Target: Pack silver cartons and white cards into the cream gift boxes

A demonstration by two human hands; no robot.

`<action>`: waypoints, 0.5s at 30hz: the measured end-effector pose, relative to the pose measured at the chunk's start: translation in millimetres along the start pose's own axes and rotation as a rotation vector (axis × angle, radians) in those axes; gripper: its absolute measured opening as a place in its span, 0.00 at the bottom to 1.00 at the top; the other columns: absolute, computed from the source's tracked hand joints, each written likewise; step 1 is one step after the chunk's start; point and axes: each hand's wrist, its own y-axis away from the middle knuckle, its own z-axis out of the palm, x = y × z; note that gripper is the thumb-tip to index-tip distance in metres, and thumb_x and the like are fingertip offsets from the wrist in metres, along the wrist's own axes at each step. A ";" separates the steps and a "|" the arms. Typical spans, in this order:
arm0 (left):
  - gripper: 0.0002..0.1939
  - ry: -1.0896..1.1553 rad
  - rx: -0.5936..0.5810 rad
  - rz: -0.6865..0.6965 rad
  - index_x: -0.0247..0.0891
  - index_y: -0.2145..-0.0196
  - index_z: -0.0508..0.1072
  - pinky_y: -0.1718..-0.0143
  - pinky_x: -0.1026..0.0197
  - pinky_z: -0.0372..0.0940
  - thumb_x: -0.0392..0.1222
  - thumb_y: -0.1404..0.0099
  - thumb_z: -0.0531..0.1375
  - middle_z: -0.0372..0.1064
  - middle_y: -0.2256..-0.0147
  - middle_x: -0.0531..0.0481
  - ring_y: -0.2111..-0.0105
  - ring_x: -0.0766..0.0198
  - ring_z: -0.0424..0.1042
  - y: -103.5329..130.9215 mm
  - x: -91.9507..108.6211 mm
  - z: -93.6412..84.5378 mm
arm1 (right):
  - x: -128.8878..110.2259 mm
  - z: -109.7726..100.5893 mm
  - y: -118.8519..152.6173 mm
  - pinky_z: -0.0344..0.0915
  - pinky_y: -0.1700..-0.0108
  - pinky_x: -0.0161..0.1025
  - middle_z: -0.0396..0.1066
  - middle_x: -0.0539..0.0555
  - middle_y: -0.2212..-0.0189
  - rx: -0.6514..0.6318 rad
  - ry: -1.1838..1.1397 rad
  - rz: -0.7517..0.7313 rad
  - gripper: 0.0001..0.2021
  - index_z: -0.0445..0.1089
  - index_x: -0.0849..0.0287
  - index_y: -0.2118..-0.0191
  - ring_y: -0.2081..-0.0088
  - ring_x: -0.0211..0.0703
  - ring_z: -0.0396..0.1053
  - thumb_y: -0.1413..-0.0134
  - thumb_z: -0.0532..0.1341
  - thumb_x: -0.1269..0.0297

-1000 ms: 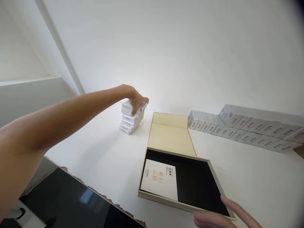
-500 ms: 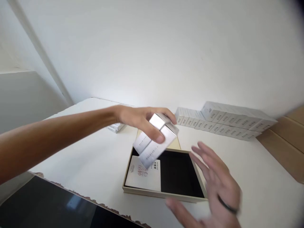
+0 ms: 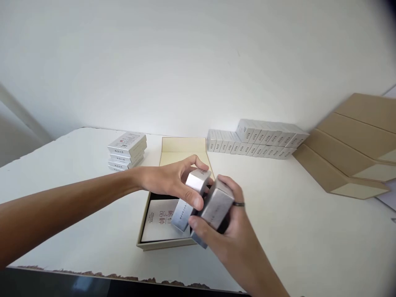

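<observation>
Over an open cream gift box (image 3: 168, 245), my left hand (image 3: 173, 181) grips a small silver-white carton (image 3: 182, 212) between thumb and fingers. My right hand (image 3: 232, 222) is closed around a second silver-white carton (image 3: 217, 204), tilted just beside the first. Inside the gift box, on its left side, lies a flat white printed packet (image 3: 161, 220). Black lining shows in part; my hands and the cartons cover the box's right side. The box's lid (image 3: 184, 145) lies folded back toward the wall.
A stack of white cartons (image 3: 126, 148) stands at the back left. Along the wall at right, more cartons (image 3: 253, 140) form a long row, partly two high. Folded tan box covers (image 3: 349, 144) lean at the far right. The table's ragged front edge (image 3: 108, 276) is near me.
My right hand has come in from the right and taken one of the two cartons that my left hand held together. The cartons are now slightly apart. The view has shifted.
</observation>
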 end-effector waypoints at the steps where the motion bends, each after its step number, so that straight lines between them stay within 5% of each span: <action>1: 0.31 -0.031 0.033 -0.027 0.49 0.49 0.58 0.53 0.53 0.69 0.47 0.43 0.71 0.67 0.46 0.48 0.51 0.58 0.71 -0.7 0.5 -0.7 | 1.0 -7.2 2.7 0.75 0.61 0.46 0.69 0.53 0.52 0.039 -0.025 0.027 0.39 0.47 0.42 0.39 0.58 0.49 0.74 0.51 0.69 0.50; 7: 0.24 -0.314 -0.065 -0.212 0.45 0.49 0.66 0.52 0.49 0.67 0.58 0.39 0.63 0.71 0.50 0.45 0.50 0.50 0.71 -39.6 2.9 -3.6 | 10.4 -55.0 17.0 0.75 0.59 0.52 0.71 0.59 0.56 0.371 -0.003 0.065 0.47 0.41 0.48 0.37 0.57 0.58 0.74 0.54 0.67 0.37; 15: 0.30 -0.767 -0.182 -0.274 0.38 0.48 0.65 0.59 0.51 0.67 0.58 0.42 0.60 0.70 0.50 0.39 0.56 0.49 0.71 -90.4 -18.2 11.1 | 18.9 -70.0 10.8 0.70 0.54 0.60 0.65 0.59 0.52 0.445 0.060 0.041 0.48 0.53 0.43 0.40 0.55 0.62 0.69 0.66 0.67 0.29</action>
